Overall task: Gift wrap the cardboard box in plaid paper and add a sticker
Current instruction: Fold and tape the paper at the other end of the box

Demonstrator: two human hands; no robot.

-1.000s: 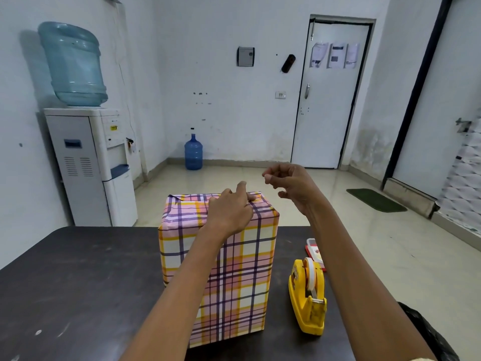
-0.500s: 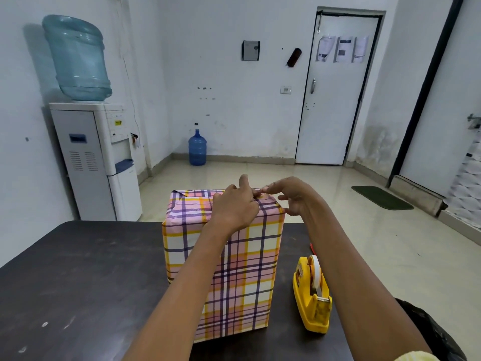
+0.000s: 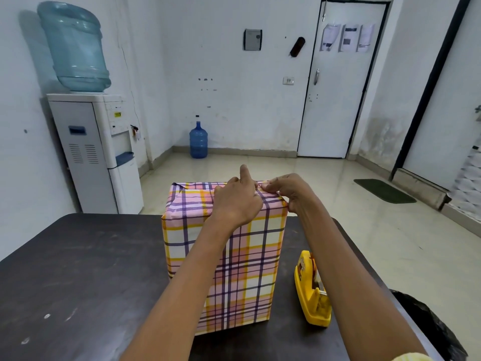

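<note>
A dark, scuffed desk (image 3: 78, 269) fills the near part of the view, and both bare forearms reach over its near edge. A bit of pale yellow sleeve (image 3: 411, 356) shows at the bottom right. Off the desk's right edge sits a crumpled black plastic bag (image 3: 426, 324). Near that right edge a yellow plastic tape dispenser (image 3: 312, 293) stands on the desk, just beside the box but apart from it. The tall upright box (image 3: 250, 261) stands about midway across the desk and reaches towards its far edge. It is covered on every visible face in pink, yellow and purple plaid paper (image 3: 192, 201), with a folded flap showing at the top's far left corner. The left hand (image 3: 236, 204) rests knuckles-up on the top of the box with one finger raised. Its other fingers curl under out of sight, so whether they grip the paper cannot be told. The right hand (image 3: 289, 188) is at the top's far right corner, its fingertips (image 3: 266, 187) bunched together and pinching the paper at the far edge, touching the left hand. Beyond the desk lies a pale tiled floor with a dark green mat (image 3: 384, 194) to the right. A white water cooler (image 3: 96, 152) stands against the left wall with a large pale blue bottle (image 3: 75, 48) upturned on it. A smaller blue water bottle (image 3: 198, 140) stands on the floor by the far wall. To its right is a closed white door (image 3: 341, 87) with three paper sheets (image 3: 347, 37) stuck near its top.
</note>
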